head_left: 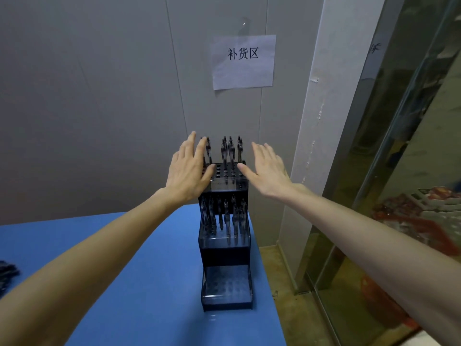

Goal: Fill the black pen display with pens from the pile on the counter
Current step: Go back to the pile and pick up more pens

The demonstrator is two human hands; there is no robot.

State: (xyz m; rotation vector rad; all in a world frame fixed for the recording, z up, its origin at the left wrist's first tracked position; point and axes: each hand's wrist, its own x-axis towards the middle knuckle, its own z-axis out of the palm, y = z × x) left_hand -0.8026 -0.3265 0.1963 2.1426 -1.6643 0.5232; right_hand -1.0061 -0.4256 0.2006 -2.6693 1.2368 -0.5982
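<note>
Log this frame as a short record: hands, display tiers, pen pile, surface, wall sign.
left hand: open, empty, beside top tier
right hand: open, empty, beside top tier
black pen display: three tiers
top tier: few pens at back, front holes empty
middle tier: partly filled
bottom tier: no pens
pen pile: far left edge
counter: blue
paper sign: on wall above

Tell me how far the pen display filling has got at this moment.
Partly done. The black pen display has pens in its top tier and middle tier, with open holes in front; the bottom tier looks empty. Left hand and right hand are open, holding nothing. The pile remains at the counter's left edge.
</note>
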